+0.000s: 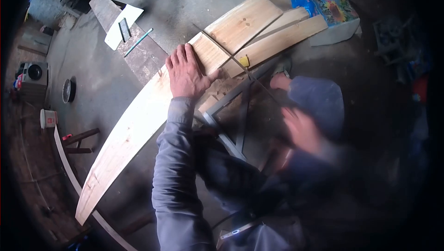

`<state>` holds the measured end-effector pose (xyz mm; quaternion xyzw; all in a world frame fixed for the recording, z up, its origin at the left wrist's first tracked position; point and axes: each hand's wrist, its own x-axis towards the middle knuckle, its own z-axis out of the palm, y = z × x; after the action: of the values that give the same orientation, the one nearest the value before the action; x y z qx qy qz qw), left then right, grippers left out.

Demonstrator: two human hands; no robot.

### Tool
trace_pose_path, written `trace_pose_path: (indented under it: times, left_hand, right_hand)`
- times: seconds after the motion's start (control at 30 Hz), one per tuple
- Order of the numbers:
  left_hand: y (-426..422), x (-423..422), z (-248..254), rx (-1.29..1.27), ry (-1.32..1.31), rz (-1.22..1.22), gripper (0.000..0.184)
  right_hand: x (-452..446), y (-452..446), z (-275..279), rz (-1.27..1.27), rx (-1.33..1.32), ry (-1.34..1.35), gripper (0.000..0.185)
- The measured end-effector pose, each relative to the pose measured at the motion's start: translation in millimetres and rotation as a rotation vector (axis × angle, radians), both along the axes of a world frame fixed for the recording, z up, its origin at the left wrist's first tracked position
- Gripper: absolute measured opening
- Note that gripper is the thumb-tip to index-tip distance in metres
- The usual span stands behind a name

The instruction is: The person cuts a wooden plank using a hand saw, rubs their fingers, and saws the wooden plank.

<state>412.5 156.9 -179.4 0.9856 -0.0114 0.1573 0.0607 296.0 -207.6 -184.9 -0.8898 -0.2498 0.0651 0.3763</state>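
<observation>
Two hands, left hand [187, 73] spread flat on plank [134, 121], right hand [300, 128] blurred, grip unclear, blue packaging [326, 8], lettering illegible

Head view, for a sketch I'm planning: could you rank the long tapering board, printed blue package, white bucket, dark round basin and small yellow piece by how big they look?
1. Long tapering board
2. Printed blue package
3. White bucket and dark round basin: too alike to rank
4. Small yellow piece

Single head-worn view, wide-angle, facing forward and down, near the wooden board [138, 112]
</observation>
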Motion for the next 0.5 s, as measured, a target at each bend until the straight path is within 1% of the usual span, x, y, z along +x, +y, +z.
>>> trace_pose_path:
  times: [0.03,0.07,0.1,0.13,0.23,0.3,0.33,0.37,0.4,0.43,0.47,0.5]
  left_hand:
    - [-2,0,0,-0.003,-0.002,-0.002,0.113]
    - [-4,0,1,-0.002,-0.01,0.0,0.113]
    - [-3,1,3,-0.002,-0.014,-0.001,0.113]
    - [-3,0,2,0.0,-0.012,-0.002,0.113]
    - [-4,1,-1,0.027,-0.022,-0.006,0.114]
    - [-2,1,-2,0.038,-0.014,0.015,0.115]
    - [-2,-1,-2,0.033,-0.005,0.008,0.115]
    - [-3,-1,1,0.024,0.001,0.006,0.115]
    - [-4,1,2,0.013,0.006,0.009,0.115]
    - [-4,0,3,0.008,-0.006,0.006,0.114]
    - [-4,-1,2,0.02,-0.006,0.018,0.114]
    - [-3,-2,2,0.015,0.0,0.016,0.114]
  right_hand:
    - [32,37,-4,-0.065,0.257,0.151,0.021]
    - [71,71,-16,-0.023,0.343,0.058,0.021]
    - [111,106,-38,-0.082,0.356,0.074,0.019]
    - [136,137,-23,-0.148,0.258,0.112,0.02]
    - [141,144,-13,-0.176,0.171,-0.069,0.023]
    - [117,119,-10,-0.131,0.201,0.047,0.022]
    - [94,95,-25,-0.105,0.223,-0.035,0.02]
    - [63,68,-23,-0.114,0.231,-0.014,0.018]
    - [33,39,3,-0.048,0.102,-0.054,0.018]
    - [6,12,12,-0.042,0.129,-0.011,0.021]
    - [-17,-7,32,-0.066,0.014,0.085,0.022]
    - [-33,-30,28,-0.043,0.0,0.068,0.019]
